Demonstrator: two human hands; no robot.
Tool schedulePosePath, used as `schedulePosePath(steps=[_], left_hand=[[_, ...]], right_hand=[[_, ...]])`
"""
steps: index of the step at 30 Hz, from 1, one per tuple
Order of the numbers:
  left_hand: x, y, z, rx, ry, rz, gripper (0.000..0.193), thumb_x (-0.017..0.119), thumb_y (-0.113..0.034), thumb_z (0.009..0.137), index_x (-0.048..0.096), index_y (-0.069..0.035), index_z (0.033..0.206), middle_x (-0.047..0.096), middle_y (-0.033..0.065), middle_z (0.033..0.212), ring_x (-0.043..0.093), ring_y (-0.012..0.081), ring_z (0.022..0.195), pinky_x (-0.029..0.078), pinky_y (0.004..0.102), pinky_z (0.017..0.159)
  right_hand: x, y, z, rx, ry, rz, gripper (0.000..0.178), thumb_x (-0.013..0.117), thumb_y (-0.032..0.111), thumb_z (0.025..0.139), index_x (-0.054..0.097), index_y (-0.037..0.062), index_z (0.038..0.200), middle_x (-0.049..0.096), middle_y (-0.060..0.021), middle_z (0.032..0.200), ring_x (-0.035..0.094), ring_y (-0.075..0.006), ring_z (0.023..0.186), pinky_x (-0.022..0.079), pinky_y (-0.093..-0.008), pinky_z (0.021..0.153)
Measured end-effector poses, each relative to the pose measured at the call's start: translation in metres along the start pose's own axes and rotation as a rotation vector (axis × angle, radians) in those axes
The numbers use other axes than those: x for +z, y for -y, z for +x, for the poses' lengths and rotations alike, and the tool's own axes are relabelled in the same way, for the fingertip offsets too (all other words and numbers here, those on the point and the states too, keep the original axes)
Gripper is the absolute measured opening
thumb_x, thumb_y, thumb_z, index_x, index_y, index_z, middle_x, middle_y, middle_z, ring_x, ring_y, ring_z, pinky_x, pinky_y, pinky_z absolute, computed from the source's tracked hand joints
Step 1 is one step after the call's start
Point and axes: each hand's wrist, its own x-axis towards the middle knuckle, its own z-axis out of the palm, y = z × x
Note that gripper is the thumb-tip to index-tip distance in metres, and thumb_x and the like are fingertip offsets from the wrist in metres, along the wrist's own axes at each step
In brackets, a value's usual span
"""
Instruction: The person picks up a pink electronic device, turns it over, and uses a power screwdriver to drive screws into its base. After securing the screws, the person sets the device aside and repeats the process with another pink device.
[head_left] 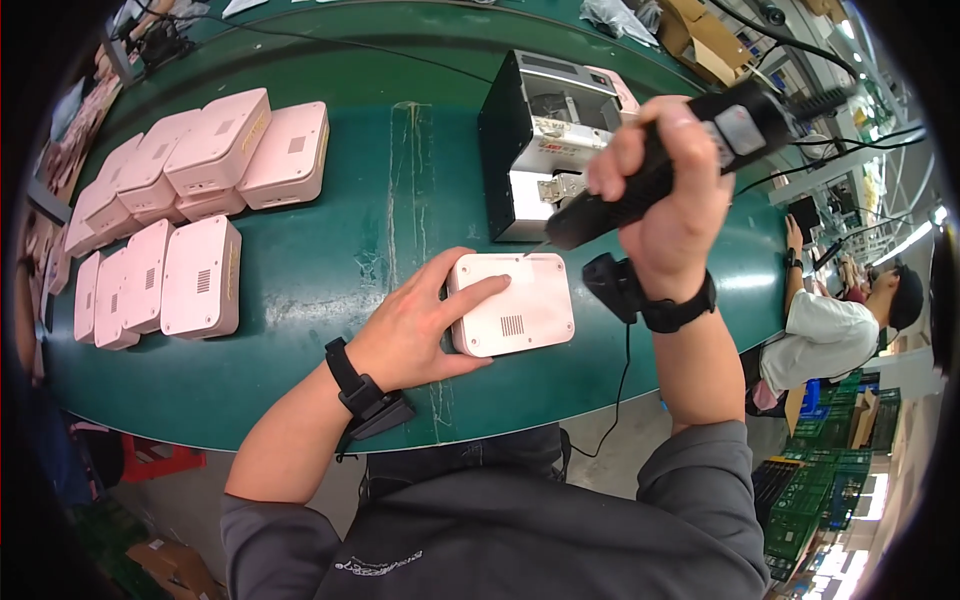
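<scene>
A pale pink plastic box-shaped device (pixel 525 312) lies on the green table, its slotted face with corner screw holes turned up. My left hand (pixel 425 315) grips it from the left side, thumb and fingers around its edges and one finger lying across the top. Wrapped in my right hand (pixel 672 190) is a black electric screwdriver (pixel 620 200), tilted with its tip down to the left. The bit reaches close to the device's far edge; whether it touches a screw I cannot tell. Both wrists carry black straps.
Several similar pink devices (pixel 200 277) stand in stacks and a row at the left. A black and silver screw feeder machine (pixel 550 130) sits beyond the device, partly behind my right hand. A green work table (pixel 330 370) bears them. Another person (pixel 835 325) sits at the far right.
</scene>
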Motion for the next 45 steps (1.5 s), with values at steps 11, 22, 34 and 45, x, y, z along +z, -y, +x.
schedulePosePath(steps=[11,22,34,45], left_hand=[[-0.001,-0.005,0.000,-0.023,0.020,-0.009,0.082,0.087,-0.022,0.063,0.054,-0.021,0.138,0.043,0.0190,0.139,0.057,0.0390,0.114,0.051,0.0435,0.096],[-0.002,-0.003,0.000,-0.014,0.006,0.006,0.082,0.087,-0.024,0.064,0.053,-0.022,0.139,0.043,0.0194,0.140,0.055,0.0397,0.118,0.050,0.0440,0.098],[0.002,0.003,-0.004,0.032,-0.001,0.020,0.083,0.086,-0.022,0.065,0.052,-0.021,0.140,0.041,0.0220,0.138,0.053,0.0406,0.119,0.050,0.0451,0.097],[0.003,0.000,-0.002,0.046,-0.019,0.019,0.084,0.086,-0.019,0.063,0.052,-0.021,0.141,0.041,0.0230,0.137,0.052,0.0413,0.120,0.050,0.0454,0.097]], right_hand=[[-0.026,0.007,0.029,-0.081,-0.130,-0.129,0.027,0.054,0.029,0.096,0.056,0.0027,0.092,0.050,-0.0061,0.065,0.051,-0.0183,0.053,0.045,-0.0359,0.056],[0.019,0.024,-0.003,-0.019,0.074,0.094,0.026,0.050,0.030,0.097,0.053,0.0041,0.098,0.052,-0.0071,0.065,0.051,-0.0184,0.052,0.046,-0.0350,0.055],[0.052,0.009,-0.013,0.038,0.279,0.006,0.023,0.053,0.025,0.094,0.049,0.0033,0.096,0.053,-0.0103,0.065,0.048,-0.0178,0.049,0.045,-0.0340,0.052],[0.052,0.000,-0.020,0.088,0.260,0.114,0.022,0.056,0.022,0.093,0.047,0.0025,0.090,0.052,-0.0104,0.064,0.047,-0.0176,0.050,0.044,-0.0333,0.051]])
